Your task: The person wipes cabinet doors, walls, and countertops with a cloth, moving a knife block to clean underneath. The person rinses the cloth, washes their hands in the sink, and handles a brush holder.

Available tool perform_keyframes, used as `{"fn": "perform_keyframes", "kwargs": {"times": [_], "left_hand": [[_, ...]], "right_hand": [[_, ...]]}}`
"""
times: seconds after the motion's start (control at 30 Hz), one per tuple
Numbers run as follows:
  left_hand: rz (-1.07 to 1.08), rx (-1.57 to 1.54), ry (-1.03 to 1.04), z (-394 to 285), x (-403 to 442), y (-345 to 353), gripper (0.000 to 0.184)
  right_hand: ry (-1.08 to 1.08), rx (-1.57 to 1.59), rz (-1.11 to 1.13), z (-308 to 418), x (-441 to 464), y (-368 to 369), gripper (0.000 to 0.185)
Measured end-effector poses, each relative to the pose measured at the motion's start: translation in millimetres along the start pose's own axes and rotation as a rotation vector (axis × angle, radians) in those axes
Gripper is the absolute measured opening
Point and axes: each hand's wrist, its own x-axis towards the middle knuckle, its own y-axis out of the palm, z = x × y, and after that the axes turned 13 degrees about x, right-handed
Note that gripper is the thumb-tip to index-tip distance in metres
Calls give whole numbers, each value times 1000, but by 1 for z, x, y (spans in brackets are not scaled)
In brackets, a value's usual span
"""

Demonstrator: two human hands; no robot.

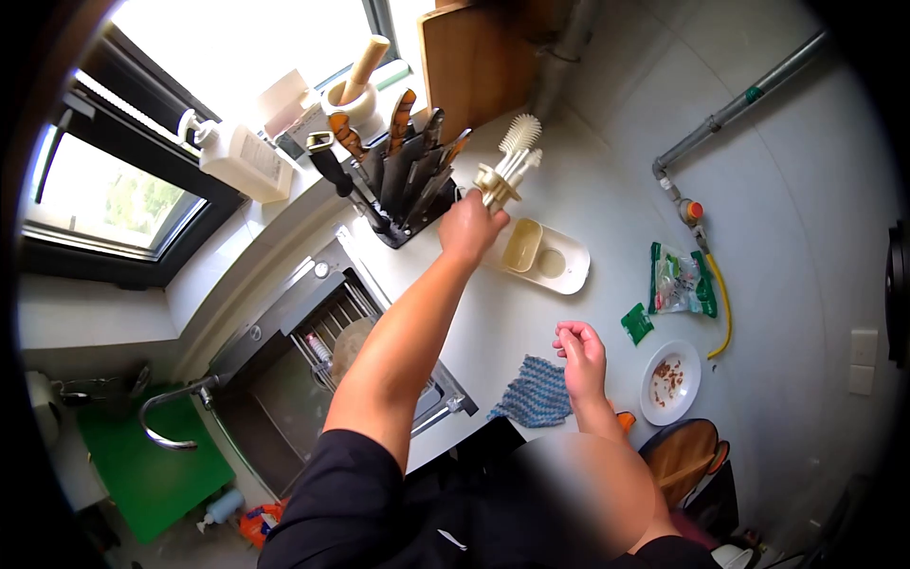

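Note:
My left hand (467, 228) is closed around a bundle of pale brushes (517, 156) with a beige slotted piece around their handles. The bristle heads point up and away. Just below it on the counter, a white oval tray (571, 270) holds a beige cup (521, 247) beside a round recess. My right hand (583, 356) hovers near a blue-grey knitted cloth (533, 394), its fingers loosely curled together with nothing visible in them.
A knife block (408, 228) full of knives stands close left of my left hand. Also around are a sink (284, 408), a faucet (171, 444), a plate with brown bits (692, 372), a green-and-clear packet (678, 280), a mortar (365, 114) and a soap bottle (248, 161).

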Motion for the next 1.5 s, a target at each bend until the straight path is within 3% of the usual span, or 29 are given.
{"fn": "perform_keyframes", "kwargs": {"times": [0.07, 0.13, 0.2, 0.3, 0.43, 0.5, 0.57, 0.63, 0.67, 0.73, 0.77, 0.87, 1.1, 1.2, 1.23, 1.27, 1.3, 1.33, 1.4, 1.5], "left_hand": [[-58, -193, 117, 21, -31, -5, 50], [7, -275, 88, 52, -75, -13, 53], [250, -640, 22, 98, -120, -15, 42], [513, -1022, -233, 168, -201, -34, 25], [732, -1639, -454, 275, -306, -47, 22], [850, -1983, -403, 321, -346, -44, 23], [772, -2004, -397, 354, -380, -43, 20], [685, -2015, -369, 380, -406, -45, 22], [667, -2034, -368, 393, -416, -45, 22], [528, -1947, -583, 411, -434, -59, 32], [520, -1931, -586, 426, -443, -55, 40], [494, -1845, -662, 456, -460, -61, 43], [460, -1549, -842, 506, -475, -84, 38], [402, -1665, -822, 522, -477, -68, 39], [399, -1672, -824, 527, -478, -57, 39], [429, -1902, -771, 532, -478, -47, 40], [457, -2131, -704, 536, -479, -39, 42], [453, -2138, -700, 539, -479, -36, 42], [442, -2546, -618, 543, -479, -29, 44], [456, -2711, -524, 547, -480, -20, 47]], "right_hand": [[17, 22, 29, -10, 1, 9, 19], [35, 42, 65, -16, -1, 27, 20], [225, 134, 119, -24, -10, 59, 25], [309, 127, 271, -49, -26, 121, 36], [586, 355, 635, -96, -73, 218, 64], [744, 354, 779, -124, -107, 257, 63], [886, 388, 866, -152, -136, 290, 58], [858, 177, 763, -165, -169, 323, 32], [866, 156, 773, -174, -182, 337, 32], [876, 66, 733, -195, -205, 356, 21], [845, -29, 732, -205, -217, 364, 25], [896, -281, 731, -218, -241, 392, 26], [905, -409, 672, -262, -279, 437, 25], [898, -430, 707, -285, -277, 448, 27], [874, -463, 730, -282, -279, 453, 33], [919, -515, 777, -284, -272, 457, 49], [848, -571, 574, -283, -272, 466, 57], [771, -621, 373, -284, -268, 476, 64], [361, -472, 410, -322, -223, 483, 64], [-244, -380, 1011, -301, -225, 552, 46]]}}
